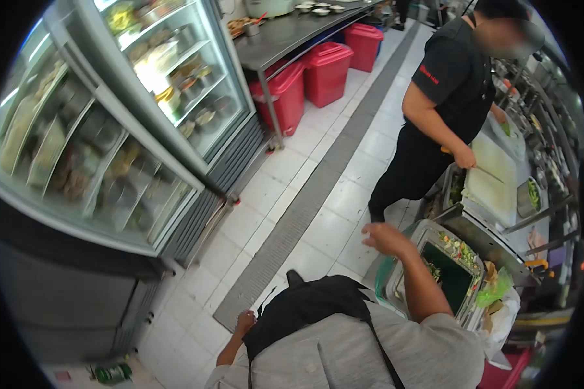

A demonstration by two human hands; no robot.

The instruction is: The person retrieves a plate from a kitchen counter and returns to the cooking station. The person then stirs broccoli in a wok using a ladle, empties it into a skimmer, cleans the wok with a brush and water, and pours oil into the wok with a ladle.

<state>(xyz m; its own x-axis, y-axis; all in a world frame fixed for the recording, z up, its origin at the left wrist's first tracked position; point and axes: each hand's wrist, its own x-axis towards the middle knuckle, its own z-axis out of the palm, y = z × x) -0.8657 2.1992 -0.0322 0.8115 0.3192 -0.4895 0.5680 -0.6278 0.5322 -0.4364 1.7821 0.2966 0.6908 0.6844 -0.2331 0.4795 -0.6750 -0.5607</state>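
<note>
My right hand [384, 238] is stretched forward beside a bin [472, 299] with a dark inside and vegetable scraps around its rim. Its fingers are partly curled and too small to read clearly. Low in the view, my left hand [245, 321] hangs beside my black apron [311, 305], over the tiled floor; its fingers are small and blurred. A co-worker in black stands ahead on the right, one hand at a white cutting board [493, 175] and the other near a clear plastic bag [507, 137].
Two glass-door fridges [240, 139] stand on the left, the nearer with its door frame angled into the aisle. Red bins [324, 72] sit under a steel table [285, 42]. A drain strip [305, 217] crosses the floor. A green bottle [112, 373] lies at lower left.
</note>
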